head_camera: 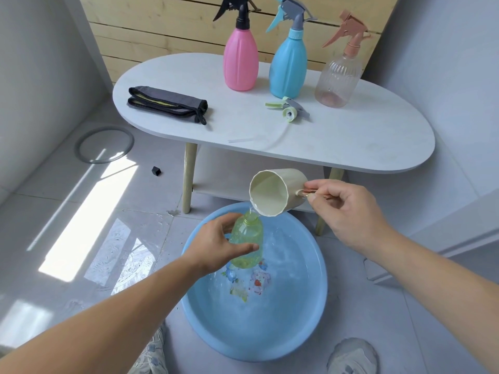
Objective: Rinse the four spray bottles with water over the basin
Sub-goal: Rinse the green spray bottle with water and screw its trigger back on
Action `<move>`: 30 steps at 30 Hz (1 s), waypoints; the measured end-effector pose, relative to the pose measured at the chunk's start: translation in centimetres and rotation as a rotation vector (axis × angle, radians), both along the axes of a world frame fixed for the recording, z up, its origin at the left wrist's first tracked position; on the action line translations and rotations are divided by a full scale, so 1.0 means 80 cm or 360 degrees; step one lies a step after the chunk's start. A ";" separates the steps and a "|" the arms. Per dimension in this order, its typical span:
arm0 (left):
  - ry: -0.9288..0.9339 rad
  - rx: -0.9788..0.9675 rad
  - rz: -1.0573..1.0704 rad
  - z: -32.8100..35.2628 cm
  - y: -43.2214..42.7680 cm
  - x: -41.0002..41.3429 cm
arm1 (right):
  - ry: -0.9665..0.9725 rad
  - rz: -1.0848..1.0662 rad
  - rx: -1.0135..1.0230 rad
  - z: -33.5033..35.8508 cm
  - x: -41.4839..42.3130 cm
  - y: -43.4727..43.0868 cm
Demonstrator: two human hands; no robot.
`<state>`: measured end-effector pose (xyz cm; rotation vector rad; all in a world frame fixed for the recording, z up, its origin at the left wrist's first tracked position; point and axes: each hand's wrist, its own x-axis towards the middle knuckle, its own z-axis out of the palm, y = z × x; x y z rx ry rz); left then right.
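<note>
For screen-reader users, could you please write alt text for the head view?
Left hand holds an uncapped green bottle over a blue basin while the right hand pours water into it from a cup. Three spray bottles stand on the table.

Green bottle [247, 238], uncapped, upright over blue basin [299, 325]. Pink bottle [240, 63], blue bottle [288, 66], clear bottle [337, 79] stand capped on counter [243, 130].

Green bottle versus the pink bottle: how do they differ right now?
The green bottle is see-through; the pink bottle is opaque. The green bottle has its spray head off and its neck open; the pink bottle wears a black one. The left hand holds the green bottle over the basin, under water from the cup; the pink bottle stands untouched on the table. Both are roughly upright.
</note>
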<state>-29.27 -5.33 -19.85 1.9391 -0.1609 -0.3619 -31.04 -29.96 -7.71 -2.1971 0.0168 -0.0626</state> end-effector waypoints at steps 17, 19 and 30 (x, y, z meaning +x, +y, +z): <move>-0.0030 0.0023 0.0029 -0.007 0.002 0.000 | 0.0337 -0.0209 0.0364 -0.033 0.013 -0.009; -0.0022 0.0034 0.0034 -0.008 0.004 0.000 | 0.0467 -0.0302 0.0568 -0.058 0.021 -0.016; -0.0001 0.0095 0.0033 -0.025 0.004 0.004 | 0.1048 -0.0336 0.0128 -0.208 0.032 -0.029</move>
